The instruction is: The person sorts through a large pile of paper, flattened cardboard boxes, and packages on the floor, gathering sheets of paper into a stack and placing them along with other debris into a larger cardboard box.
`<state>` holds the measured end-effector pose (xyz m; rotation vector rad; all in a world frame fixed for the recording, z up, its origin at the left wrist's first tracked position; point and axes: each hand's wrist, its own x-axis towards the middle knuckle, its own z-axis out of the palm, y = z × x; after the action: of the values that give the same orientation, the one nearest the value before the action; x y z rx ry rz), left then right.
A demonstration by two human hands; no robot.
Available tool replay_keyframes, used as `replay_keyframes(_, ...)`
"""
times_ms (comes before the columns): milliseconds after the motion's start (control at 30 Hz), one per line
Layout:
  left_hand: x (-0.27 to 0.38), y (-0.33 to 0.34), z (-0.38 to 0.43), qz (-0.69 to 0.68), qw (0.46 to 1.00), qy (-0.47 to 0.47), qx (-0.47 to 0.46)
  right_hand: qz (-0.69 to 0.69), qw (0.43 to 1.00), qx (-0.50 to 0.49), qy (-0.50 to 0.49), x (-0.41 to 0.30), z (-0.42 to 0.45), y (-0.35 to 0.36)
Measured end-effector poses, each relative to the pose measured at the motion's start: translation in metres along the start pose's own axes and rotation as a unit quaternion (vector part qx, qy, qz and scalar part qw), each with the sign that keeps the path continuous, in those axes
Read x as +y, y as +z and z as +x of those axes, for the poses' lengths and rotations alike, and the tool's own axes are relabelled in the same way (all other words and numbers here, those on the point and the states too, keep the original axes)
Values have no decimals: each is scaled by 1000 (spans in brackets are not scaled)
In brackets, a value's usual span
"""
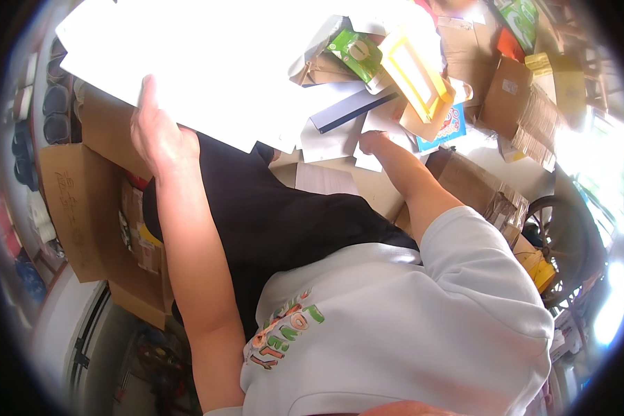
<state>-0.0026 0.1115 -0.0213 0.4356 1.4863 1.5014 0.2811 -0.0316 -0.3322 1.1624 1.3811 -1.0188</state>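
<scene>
A large white sheet (197, 67), washed out by glare, spreads across the top of the view. My left hand (161, 135) is at its lower left edge, index finger extended over the sheet and the other fingers partly hidden. My right hand (373, 141) is lower right of the sheet, fingers curled against flat white cardboard pieces (333, 138); whether it grips one cannot be made out. Just above it lie a flat white box with a dark edge (351, 110) and a yellow-rimmed open carton (416, 78). A green printed packet (356, 54) rests behind them, and a blue printed packet (450, 127) to the right.
An open brown cardboard box (78, 213) bearing handwriting stands left of my legs. More cardboard boxes (507, 88) are piled at upper right, beside a dark spoked wheel (548, 223). Shoes (56, 112) line the far left. A grey wooden-look panel (325, 179) lies before my lap.
</scene>
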Motion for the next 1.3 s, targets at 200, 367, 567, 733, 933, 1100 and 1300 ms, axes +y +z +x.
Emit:
replay_keyframes(200,-4,10,4,-21,999,1,-44,-59,994,97,-4,13,-25,0)
replay_keyframes(367,-7,28,0,-24,999,-13,-46,10,980,197,0,45,-54,14)
replay_keyframes(567,-12,33,1,-5,998,-10,-64,236,914,320,-87,145,-182,-8)
replay_keyframes(733,-24,39,2,48,989,-31,-139,343,882,308,-95,172,-277,-27)
replay_keyframes(933,-31,36,-8,134,971,-56,-188,449,740,463,-191,172,-344,-75)
replay_keyframes(1100,-29,28,-16,79,960,-140,-230,352,679,601,-231,80,-349,-145)
replay_keyframes(1300,-31,21,-24,-4,955,-161,-248,266,686,582,-348,-69,-301,-183)
